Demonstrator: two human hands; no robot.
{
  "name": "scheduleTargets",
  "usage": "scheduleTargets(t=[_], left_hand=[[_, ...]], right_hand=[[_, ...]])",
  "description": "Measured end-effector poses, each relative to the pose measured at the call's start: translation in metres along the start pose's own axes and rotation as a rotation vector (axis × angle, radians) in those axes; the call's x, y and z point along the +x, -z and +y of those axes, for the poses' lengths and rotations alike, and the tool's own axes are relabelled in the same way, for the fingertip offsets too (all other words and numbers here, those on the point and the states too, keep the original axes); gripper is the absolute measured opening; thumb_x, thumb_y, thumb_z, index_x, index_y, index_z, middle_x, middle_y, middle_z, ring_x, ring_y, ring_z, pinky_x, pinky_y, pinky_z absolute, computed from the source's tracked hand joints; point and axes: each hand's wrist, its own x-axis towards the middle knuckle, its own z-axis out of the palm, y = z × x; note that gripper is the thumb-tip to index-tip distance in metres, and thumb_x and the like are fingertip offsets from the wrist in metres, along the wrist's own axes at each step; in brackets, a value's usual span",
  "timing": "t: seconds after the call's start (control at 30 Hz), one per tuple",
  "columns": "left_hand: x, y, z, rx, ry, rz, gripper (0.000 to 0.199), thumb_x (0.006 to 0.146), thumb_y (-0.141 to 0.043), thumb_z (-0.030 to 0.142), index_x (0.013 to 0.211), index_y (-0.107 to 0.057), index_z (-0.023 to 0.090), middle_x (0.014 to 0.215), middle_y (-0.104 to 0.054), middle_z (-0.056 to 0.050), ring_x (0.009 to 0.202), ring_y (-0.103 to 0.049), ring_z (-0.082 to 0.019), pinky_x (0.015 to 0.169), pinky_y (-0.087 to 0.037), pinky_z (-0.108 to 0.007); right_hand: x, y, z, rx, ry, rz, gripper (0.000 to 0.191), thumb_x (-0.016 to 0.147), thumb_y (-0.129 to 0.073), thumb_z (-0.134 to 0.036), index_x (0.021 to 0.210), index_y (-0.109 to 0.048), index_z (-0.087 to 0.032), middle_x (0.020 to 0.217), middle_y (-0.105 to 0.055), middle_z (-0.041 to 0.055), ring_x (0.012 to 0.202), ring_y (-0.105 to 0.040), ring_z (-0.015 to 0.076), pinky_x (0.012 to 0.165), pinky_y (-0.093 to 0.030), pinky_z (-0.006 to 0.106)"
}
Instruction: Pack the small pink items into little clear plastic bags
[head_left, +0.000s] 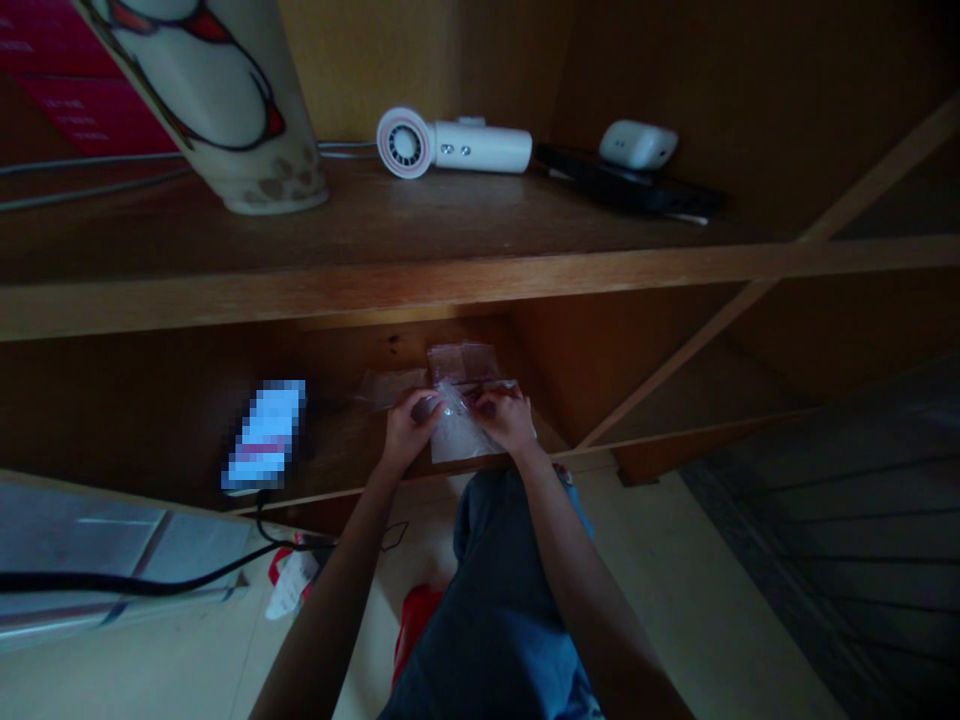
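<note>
My left hand (411, 430) and my right hand (506, 420) meet over a transparent plastic bag (455, 428) on the wooden desk surface (352, 470). Both hands pinch its upper part, and my fingers hide some of it. The bag has a whitish, crumpled look. Just behind my hands lies a flat transparent packet (463, 362), with another (391, 387) to the left, near my left hand. A lit smartphone (264, 435) lies further left, its screen blurred out, with a black cable (259, 510) running from it.
A wooden shelf edge (375, 285) runs above my hands. On the shelf stand a white handheld fan (454, 142), a patterned tall cup (225, 100), a white case (637, 145) and a black flat object (626, 182). My knees in blue trousers (495, 590) are below the desk.
</note>
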Motion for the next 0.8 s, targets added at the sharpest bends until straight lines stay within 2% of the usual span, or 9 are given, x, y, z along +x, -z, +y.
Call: scheduleTargets(t=[0.2,0.37,0.47,0.6,0.8], left_hand=[[0.0,-0.001,-0.001,-0.04,0.008,-0.002,0.02,0.074,-0.06,0.031,0.09,-0.063,0.02,0.088,-0.067,-0.004,0.082,-0.062,-0.017,0.076,-0.05,-0.03],[0.0,0.001,0.002,-0.023,-0.019,-0.027,0.019,0.073,-0.06,0.03,0.089,-0.063,0.02,0.089,-0.067,-0.003,0.085,-0.062,-0.017,0.081,-0.049,-0.031],[0.0,0.001,0.003,-0.027,-0.028,-0.032,0.019,0.073,-0.061,0.03,0.089,-0.063,0.02,0.09,-0.067,-0.004,0.085,-0.062,-0.017,0.08,-0.049,-0.031],[0.0,0.001,0.003,-0.024,-0.032,-0.038,0.019,0.073,-0.061,0.03,0.089,-0.063,0.02,0.089,-0.067,-0.003,0.084,-0.062,-0.017,0.08,-0.049,-0.031],[0.0,0.0,0.001,-0.018,-0.045,-0.038,0.018,0.074,-0.06,0.03,0.088,-0.063,0.02,0.089,-0.067,-0.003,0.084,-0.062,-0.017,0.08,-0.049,-0.031]], right_hand=[[0.002,0.002,0.0,0.092,0.009,0.059,0.012,0.075,-0.059,-0.033,0.077,-0.069,-0.026,0.09,-0.067,0.002,0.096,-0.053,0.0218,0.085,-0.036,0.038],[0.006,-0.003,0.004,0.528,0.038,0.051,0.015,0.076,-0.054,-0.03,0.078,-0.067,-0.022,0.08,-0.068,0.001,0.075,-0.061,0.0147,0.073,-0.045,0.027],[0.009,-0.01,0.005,0.693,0.057,0.045,0.015,0.075,-0.055,-0.031,0.076,-0.065,-0.02,0.078,-0.068,0.0015,0.073,-0.062,0.0147,0.069,-0.046,0.026],[0.01,-0.016,0.004,0.729,0.108,-0.005,0.014,0.075,-0.055,-0.029,0.078,-0.065,-0.019,0.081,-0.067,0.0017,0.076,-0.062,0.0145,0.07,-0.047,0.025],[0.007,-0.012,0.001,0.686,0.169,-0.027,0.012,0.076,-0.055,-0.023,0.078,-0.066,-0.02,0.078,-0.067,0.0009,0.073,-0.061,0.0139,0.068,-0.046,0.025]])
